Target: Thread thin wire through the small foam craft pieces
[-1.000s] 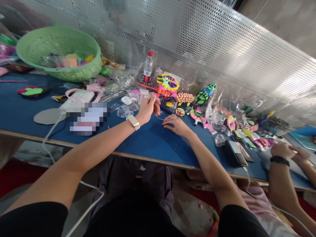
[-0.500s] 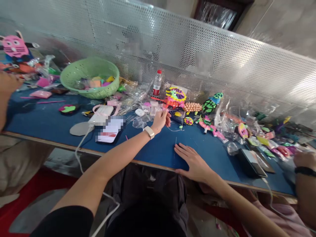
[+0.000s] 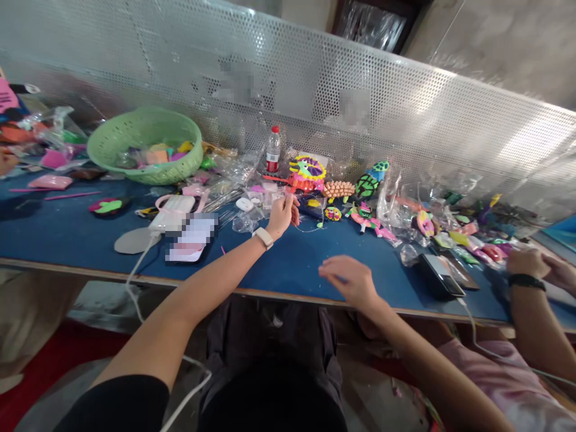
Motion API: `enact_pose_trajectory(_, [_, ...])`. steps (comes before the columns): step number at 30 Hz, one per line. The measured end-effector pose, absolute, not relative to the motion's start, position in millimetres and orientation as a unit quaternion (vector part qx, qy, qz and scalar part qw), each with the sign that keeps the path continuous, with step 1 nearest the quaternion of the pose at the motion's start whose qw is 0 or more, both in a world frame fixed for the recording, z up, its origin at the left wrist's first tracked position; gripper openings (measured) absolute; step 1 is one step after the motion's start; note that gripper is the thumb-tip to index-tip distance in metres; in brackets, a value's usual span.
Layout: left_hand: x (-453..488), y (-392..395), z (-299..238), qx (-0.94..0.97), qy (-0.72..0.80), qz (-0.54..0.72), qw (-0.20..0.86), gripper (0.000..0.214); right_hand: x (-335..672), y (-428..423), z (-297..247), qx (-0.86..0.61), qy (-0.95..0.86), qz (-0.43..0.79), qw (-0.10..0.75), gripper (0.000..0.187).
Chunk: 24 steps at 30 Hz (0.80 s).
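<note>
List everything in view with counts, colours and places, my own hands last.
Table: one, blue, across the middle
Perforated panel: one, silver, behind table
Basket: one, green, back left
Bottle: one, clear, red-capped, back centre
Toy figures: at least five, multicoloured, right of bottle
Plastic bags: several, clear, along the back
Packets: several, mixed colours, right
Phone: one, black-edged, left
Charger-like block: one, white, behind phone
Sticks: two, pink, far left
Boxy object: one, black, front right
Thin strand: one, pale, centre
Other people's hands: two right, one left edge
Left hand: one, pale wristband, centre
Right hand: one, blurred, front centre
</note>
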<state>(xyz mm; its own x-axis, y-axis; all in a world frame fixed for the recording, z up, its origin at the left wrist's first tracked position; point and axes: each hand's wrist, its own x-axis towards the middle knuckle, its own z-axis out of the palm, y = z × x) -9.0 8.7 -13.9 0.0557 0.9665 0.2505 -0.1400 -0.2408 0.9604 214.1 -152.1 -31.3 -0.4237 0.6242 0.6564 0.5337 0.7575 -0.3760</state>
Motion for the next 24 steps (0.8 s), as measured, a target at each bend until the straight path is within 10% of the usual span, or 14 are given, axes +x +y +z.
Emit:
enact_pose_trajectory(7, [-20.4, 13.6, -6.2, 0.542, 0.408, 0.596, 0.429, 0.048, 191.7, -6.9, 17.5, -0.426, -0.579, 0.311, 0.621, 0.043])
enact_pose_trajectory(15, [-28.4, 16.1, -6.6, 0.577, 0.397, 0.593, 0.397, 0.053, 192.2, 22.4, -24.3, -0.398, -0.462, 0.557, 0.564, 0.06])
enact_pose_trajectory(24, [-26.4, 24.9, -16.1, 0.575, 0.408, 0.6, 0.377, 0.068, 186.4, 17.5, -35.0, -0.36, -0.459, 0.541, 0.606, 0.066])
